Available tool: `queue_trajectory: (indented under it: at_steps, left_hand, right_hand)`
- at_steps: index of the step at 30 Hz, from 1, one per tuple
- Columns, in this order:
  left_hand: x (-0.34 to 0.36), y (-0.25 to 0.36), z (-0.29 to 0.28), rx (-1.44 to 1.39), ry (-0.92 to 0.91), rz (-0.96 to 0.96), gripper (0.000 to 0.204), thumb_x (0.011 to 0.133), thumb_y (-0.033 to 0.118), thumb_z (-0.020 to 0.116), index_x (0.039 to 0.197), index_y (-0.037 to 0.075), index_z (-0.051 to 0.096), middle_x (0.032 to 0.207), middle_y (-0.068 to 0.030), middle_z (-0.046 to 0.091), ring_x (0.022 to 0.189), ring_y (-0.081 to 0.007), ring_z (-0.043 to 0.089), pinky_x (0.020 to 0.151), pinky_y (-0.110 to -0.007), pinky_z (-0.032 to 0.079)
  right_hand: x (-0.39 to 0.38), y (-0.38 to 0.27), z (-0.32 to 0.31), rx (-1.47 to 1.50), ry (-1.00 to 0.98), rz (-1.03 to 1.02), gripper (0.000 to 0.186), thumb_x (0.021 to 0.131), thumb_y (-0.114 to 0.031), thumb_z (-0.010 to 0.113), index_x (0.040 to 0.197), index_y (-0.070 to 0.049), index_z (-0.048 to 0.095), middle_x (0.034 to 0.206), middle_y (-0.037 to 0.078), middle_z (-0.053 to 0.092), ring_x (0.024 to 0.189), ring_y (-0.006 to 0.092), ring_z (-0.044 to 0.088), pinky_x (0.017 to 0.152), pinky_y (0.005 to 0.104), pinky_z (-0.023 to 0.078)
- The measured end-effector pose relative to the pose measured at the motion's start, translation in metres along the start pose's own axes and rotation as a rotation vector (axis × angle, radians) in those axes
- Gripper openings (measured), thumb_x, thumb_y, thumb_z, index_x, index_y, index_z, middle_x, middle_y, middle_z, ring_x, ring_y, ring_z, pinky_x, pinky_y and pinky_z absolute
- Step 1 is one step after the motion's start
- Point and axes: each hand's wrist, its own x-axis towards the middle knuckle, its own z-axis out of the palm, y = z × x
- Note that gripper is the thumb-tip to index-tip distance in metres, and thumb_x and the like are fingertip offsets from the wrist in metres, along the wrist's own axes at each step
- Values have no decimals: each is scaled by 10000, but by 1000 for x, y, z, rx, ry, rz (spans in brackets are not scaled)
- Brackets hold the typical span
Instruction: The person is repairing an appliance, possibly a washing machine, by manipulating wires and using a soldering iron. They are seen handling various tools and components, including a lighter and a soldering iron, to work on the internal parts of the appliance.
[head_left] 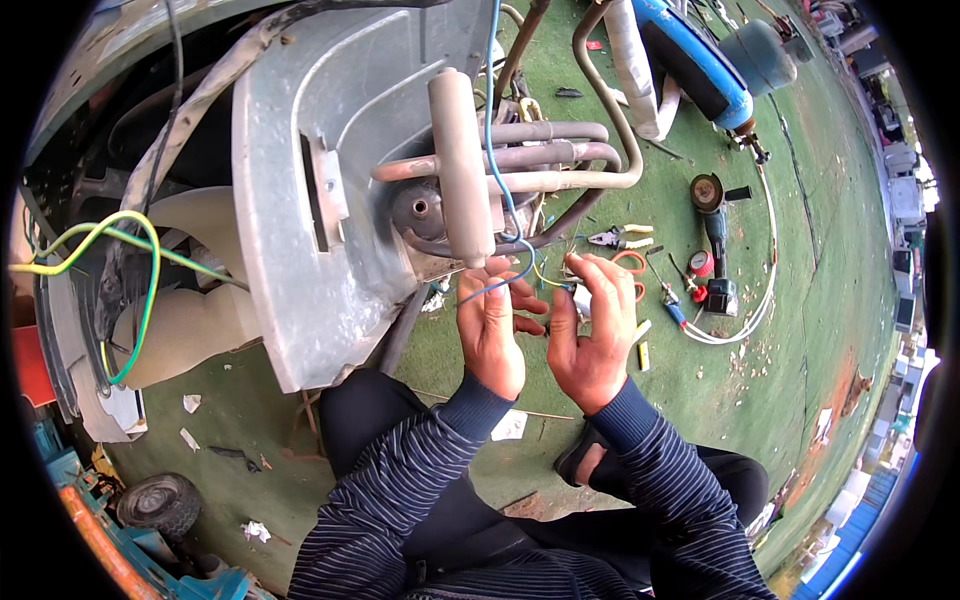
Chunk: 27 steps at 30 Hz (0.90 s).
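In front of me, a thin blue wire (489, 110) hangs down past a unit of bent pipes. Its lower stretch crosses the thumb of my left hand (490, 335), whose fingers are closed round it. My right hand (595, 340) pinches a thin yellow wire (546, 277); a small pale piece (582, 300) shows between its thumb and fingers, its kind unclear. Just above my left hand stands a light-coloured cylinder (462, 165) joined to copper-brown pipes (560, 155). Behind it, a dark round housing (418, 207) sits against a grey sheet-metal panel (290, 200).
On the green floor to the right lie pliers (620, 238), an angle grinder (713, 225), orange-handled scissors (632, 265), a torch with white hose (690, 325) and a blue gas cylinder (695, 65). Green-yellow wire (150, 260) loops at left; a small wheel (160, 503) lies lower left.
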Motion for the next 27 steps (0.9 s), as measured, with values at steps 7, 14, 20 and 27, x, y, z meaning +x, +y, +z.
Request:
queue_trajectory:
  at_steps: [7,14,20,27]
  left_hand:
    - [-12,-7,14,208,-110,199,246,1091,227,487,912,59,500,778,-27,523,677,-101,517,602,-260,449]
    - [-14,-12,2,293,-105,158,299,1076,205,501,814,61,492,673,-5,501,592,-87,465,551,-264,395]
    - [7,10,1,88,-5,101,380,1069,306,436,753,99,405,609,-1,386,521,-128,410,486,-287,350]
    - [13,19,-18,-24,122,12,281,1042,300,511,844,106,469,697,3,429,589,-103,433,486,-250,351]
  right_hand:
    - [-2,13,-15,471,-208,611,176,1013,-119,638,1047,49,678,813,83,706,749,114,659,694,271,533]
    - [32,15,-4,777,-169,968,235,1034,-175,616,994,48,678,780,43,685,717,87,620,624,263,501]
    - [36,-3,-30,389,-532,556,214,1014,-145,632,959,61,650,735,60,646,675,91,567,586,279,465]
    - [6,-33,-68,200,-629,541,195,961,-147,668,1008,42,667,808,142,679,677,225,638,607,345,494]
